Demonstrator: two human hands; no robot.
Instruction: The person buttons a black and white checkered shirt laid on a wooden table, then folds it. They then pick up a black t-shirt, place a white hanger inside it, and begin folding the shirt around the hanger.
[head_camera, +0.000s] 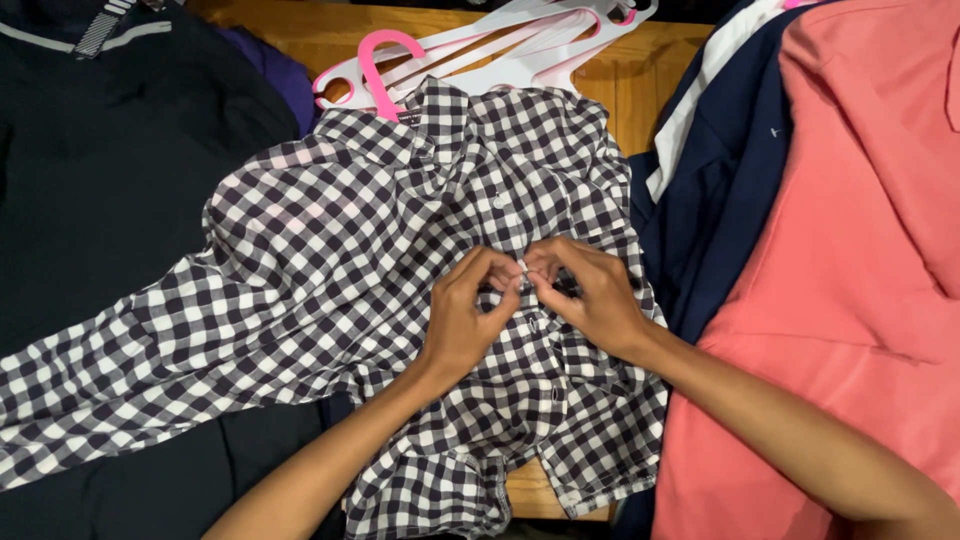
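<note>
Left hand (462, 318) and right hand (590, 297) meeting fingertip to fingertip, both pinched tight on the button placket of a black-and-white checked shirt (330, 290). Spread front-up across a wooden tabletop (330, 35), collar toward pink and white hangers (480, 55). Black garment (110, 150) at left; navy garment (715, 190) and coral shirt (860, 260) at right.

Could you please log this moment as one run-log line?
left hand: pinching placket of checked shirt | right hand: pinching same placket | nearby: pink hanger, coral shirt
</note>
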